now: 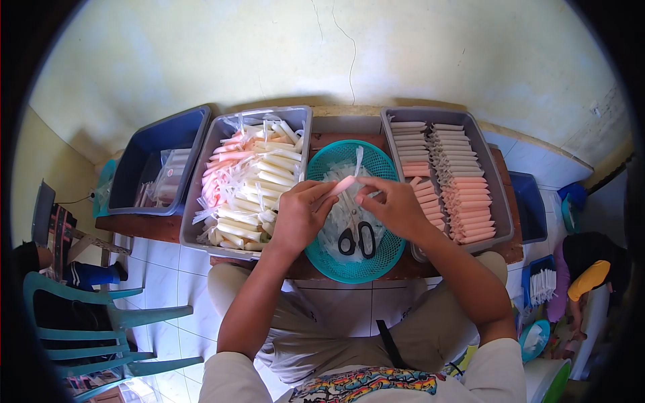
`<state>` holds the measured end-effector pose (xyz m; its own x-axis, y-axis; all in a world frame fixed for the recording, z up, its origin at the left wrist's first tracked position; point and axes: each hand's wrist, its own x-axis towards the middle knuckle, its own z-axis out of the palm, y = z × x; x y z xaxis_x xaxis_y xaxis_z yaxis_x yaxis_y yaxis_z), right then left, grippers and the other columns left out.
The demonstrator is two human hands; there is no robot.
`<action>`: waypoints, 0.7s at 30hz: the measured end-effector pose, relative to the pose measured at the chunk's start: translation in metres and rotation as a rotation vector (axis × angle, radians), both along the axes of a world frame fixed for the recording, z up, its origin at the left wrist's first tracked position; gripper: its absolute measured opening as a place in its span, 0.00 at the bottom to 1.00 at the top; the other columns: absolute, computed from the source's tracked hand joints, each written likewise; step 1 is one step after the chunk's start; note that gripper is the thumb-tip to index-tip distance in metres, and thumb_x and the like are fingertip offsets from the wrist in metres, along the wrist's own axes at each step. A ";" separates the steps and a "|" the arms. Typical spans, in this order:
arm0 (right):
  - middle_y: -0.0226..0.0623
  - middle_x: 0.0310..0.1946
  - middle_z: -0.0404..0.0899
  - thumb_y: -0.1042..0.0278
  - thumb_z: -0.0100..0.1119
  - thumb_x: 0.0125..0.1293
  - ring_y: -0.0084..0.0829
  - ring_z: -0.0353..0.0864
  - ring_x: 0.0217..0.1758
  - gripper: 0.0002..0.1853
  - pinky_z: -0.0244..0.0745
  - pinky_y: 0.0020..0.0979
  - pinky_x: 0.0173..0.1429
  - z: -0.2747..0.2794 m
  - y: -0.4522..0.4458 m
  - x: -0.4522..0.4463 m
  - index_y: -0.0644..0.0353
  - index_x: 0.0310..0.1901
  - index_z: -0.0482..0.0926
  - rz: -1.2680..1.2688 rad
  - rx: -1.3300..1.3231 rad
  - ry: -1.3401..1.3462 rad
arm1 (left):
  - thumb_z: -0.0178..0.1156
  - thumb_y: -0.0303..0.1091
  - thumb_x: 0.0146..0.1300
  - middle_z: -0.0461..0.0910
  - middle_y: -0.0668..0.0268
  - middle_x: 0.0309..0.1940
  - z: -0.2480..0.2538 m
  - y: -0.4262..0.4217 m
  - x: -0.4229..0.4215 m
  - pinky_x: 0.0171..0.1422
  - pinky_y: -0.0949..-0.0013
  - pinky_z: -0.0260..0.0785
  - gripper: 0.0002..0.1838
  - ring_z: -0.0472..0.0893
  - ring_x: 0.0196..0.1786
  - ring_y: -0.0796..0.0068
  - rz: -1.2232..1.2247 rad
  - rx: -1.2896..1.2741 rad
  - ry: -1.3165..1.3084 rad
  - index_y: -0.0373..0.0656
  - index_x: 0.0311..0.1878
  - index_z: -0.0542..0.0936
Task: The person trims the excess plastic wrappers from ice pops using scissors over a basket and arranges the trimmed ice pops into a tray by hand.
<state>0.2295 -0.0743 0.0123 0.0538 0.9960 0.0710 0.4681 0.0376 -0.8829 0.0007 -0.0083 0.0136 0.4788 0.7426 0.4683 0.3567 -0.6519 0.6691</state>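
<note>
Shirt and lap: nearest thing was a pale tee [494, 373] with a loud multicoloured print, then khaki trousers [430, 322], knees spread under the desk edge.
Left grip: the left grip [299, 211] was pinching a pink stick [345, 186] between thumb and fingers.
Right grip: the right grip [396, 208] sat right at the stick's other end, index finger and thumb curled; honestly couldn't tell if it was pinching the plastic or just touching.
Pink stick: up over the basket, slanted between the two hands, with a clear plastic tail [359, 161] poking up past the fingers.
Basket: round teal mesh basket [353, 277] below the hands, with a heap of clear plastic strips [329, 232] in it and black-handled scissors [361, 236] lying on top, handles toward the person.
Desk: brown desk [158, 230] under the lot.
Left tray: grey tray [218, 252] with a messy pile of cream and pink sticks in clear plastic.
Right tray: another grey one [496, 185], way tidier, two stacked columns, pink at the near end and greyish at the far end.
Far left: dark blue bin [181, 134] holding some bagged stuff, too small to make out.
Off right: a co-worker [591, 277] with a yellow sleeve, bent over near the floor.
Back: pale yellowish wall [269, 60], cracked.
</note>
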 end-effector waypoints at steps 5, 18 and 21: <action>0.56 0.51 0.90 0.57 0.78 0.68 0.51 0.92 0.46 0.35 0.87 0.43 0.53 -0.027 -0.015 -0.017 0.72 0.70 0.80 0.175 -0.004 -0.395 | 0.76 0.24 0.65 0.92 0.55 0.43 0.001 0.000 -0.001 0.45 0.63 0.83 0.18 0.91 0.41 0.62 0.013 0.042 0.027 0.38 0.59 0.91; 0.69 0.62 0.77 0.66 0.72 0.68 0.64 0.86 0.61 0.47 0.85 0.51 0.64 -0.041 -0.022 -0.062 0.86 0.78 0.56 0.114 -0.336 -0.588 | 0.78 0.24 0.62 0.91 0.55 0.47 0.001 -0.006 -0.003 0.51 0.59 0.85 0.17 0.92 0.46 0.55 0.040 0.047 0.029 0.38 0.55 0.92; 0.69 0.62 0.77 0.68 0.73 0.67 0.65 0.86 0.61 0.49 0.85 0.51 0.65 -0.054 -0.017 -0.059 0.86 0.78 0.54 0.089 -0.286 -0.582 | 0.78 0.24 0.62 0.91 0.54 0.47 -0.004 -0.004 -0.004 0.52 0.58 0.85 0.17 0.92 0.47 0.55 0.041 0.060 0.025 0.39 0.56 0.92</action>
